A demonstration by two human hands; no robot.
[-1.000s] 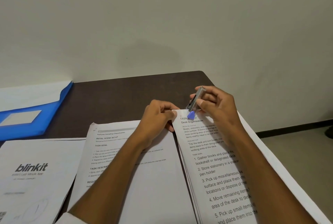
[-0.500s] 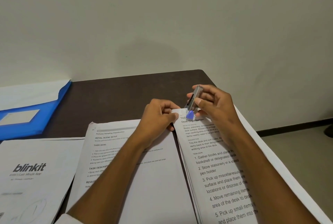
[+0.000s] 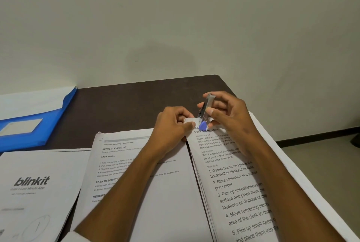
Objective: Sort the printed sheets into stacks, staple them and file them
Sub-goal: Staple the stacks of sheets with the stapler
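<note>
**Two hands on the stapler corner, Desk Organization stack**

Right hand (image 3: pixel 231 117) is gripping a small stapler (image 3: pixel 206 110): slim metal body, grey and shiny, with a rounded blue plastic end. Thumb and fingers are curling around it. Long axis is running steeply, tilted; metal end is pointing up and slightly right toward the wall, blue end is pointing down-left onto the paper. Blue end is sitting on the top left corner of the Desk Organization stack (image 3: pixel 239 193); cannot tell whether the corner is inside the stapler's mouth.

Left hand (image 3: pixel 171 126) is pinching that same corner, fingers curled, thumb on top of the sheet, just beside the blue end.

Desk Organization stack is lying at the right of the dark brown table (image 3: pixel 124 109), several thin white sheets, edges fanning slightly along the left side, long axis running away from the person and angled left at the top. Black print, numbered lines.

Perfume Sampling sheet (image 3: pixel 120 165) is lying flat in the middle, white, matte, partly under the left forearm and touching the right stack's edge.

Blinkit sheet (image 3: pixel 31 185) is lying at the left, white with grey logo text.

Blue folder (image 3: pixel 29 124) is sitting at far left, glossy plastic, rectangular label window, white paper lying across its top part.

Table surface is matte, rounded far corner. Plain pale wall behind.
</note>
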